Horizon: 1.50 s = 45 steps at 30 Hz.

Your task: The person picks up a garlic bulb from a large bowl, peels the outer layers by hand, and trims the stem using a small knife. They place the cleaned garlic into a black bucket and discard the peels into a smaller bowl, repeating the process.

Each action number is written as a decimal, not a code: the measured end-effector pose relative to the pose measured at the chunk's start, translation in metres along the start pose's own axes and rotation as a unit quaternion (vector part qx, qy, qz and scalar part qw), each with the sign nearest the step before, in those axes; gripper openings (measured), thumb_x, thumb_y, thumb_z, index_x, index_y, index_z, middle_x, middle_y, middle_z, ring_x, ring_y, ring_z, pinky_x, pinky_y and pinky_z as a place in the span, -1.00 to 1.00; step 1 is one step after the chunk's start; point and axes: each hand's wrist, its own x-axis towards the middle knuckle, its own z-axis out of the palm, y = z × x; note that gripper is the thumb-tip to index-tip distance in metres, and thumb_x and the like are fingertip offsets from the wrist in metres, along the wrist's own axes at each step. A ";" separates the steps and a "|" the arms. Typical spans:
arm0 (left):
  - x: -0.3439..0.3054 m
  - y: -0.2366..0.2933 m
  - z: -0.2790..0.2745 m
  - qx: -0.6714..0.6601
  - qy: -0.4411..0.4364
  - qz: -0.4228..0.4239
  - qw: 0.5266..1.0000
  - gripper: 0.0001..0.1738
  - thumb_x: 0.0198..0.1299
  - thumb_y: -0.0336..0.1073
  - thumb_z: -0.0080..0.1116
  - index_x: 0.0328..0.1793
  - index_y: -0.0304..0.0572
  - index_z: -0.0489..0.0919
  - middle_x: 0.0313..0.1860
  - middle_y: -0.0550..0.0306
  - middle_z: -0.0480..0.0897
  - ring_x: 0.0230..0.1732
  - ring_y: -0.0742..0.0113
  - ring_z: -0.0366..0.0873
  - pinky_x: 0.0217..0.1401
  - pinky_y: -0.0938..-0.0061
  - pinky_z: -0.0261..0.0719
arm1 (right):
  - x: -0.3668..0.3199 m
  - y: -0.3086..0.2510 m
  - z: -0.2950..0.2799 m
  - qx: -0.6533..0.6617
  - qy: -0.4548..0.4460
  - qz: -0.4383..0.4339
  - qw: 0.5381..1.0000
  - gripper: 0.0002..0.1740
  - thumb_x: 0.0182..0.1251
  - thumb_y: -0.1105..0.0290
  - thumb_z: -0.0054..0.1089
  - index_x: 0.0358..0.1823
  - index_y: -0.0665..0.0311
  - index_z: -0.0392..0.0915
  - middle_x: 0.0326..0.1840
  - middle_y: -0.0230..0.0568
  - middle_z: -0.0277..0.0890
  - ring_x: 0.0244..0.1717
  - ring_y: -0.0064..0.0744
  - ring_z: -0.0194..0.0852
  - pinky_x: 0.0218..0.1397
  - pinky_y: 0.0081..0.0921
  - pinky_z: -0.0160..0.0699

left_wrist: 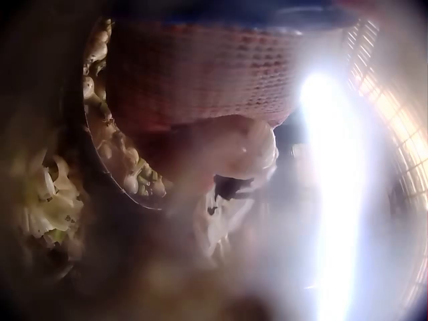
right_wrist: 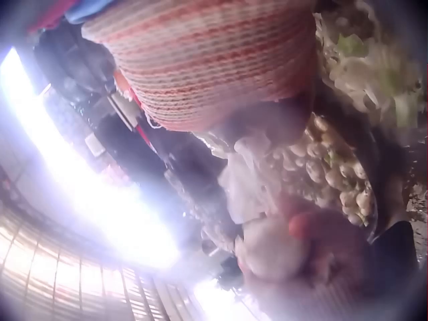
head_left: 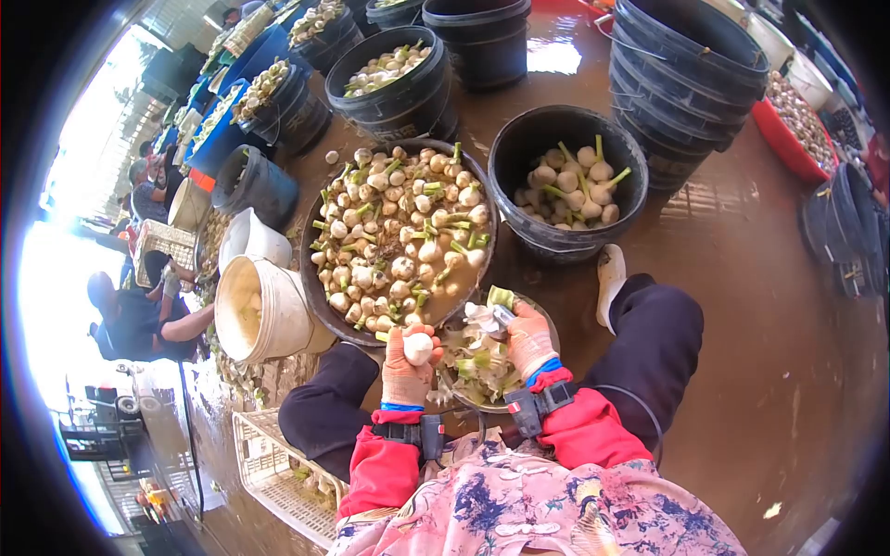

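Note:
My left hand (head_left: 408, 366), in a knit glove, holds a white garlic bulb (head_left: 418, 348) with a short green stem. My right hand (head_left: 530, 341), gloved too, pinches pale garlic peel (right_wrist: 246, 180); a small grey piece shows at its fingertips in the head view. In the right wrist view the bulb lies close below the peel. Under the hands stands a basin of peelings (head_left: 477, 366), heaped with white skins and green bits. Beyond it is a wide dark tub (head_left: 311, 269) full of garlic bulbs with cut stems.
A black bucket (head_left: 567, 248) at right holds trimmed garlic bulbs. Stacked black buckets (head_left: 681, 102) stand behind it. White buckets (head_left: 278, 306) lean at left, and a cream crate (head_left: 278, 473) sits by the left leg. Another person (head_left: 139, 315) works far left.

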 end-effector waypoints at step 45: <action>0.067 0.005 0.148 -0.049 -0.281 -0.112 0.952 -0.46 0.30 -0.26 0.03 0.38 -0.07 0.20 0.13 0.01 0.45 0.05 0.10 0.50 0.06 0.22 0.55 | 0.011 0.029 -0.015 -0.507 -0.010 0.020 0.862 -0.48 0.00 0.61 -0.17 0.03 0.21 0.55 -0.19 -0.07 0.60 -0.21 -0.30 0.54 -0.09 -0.53 0.43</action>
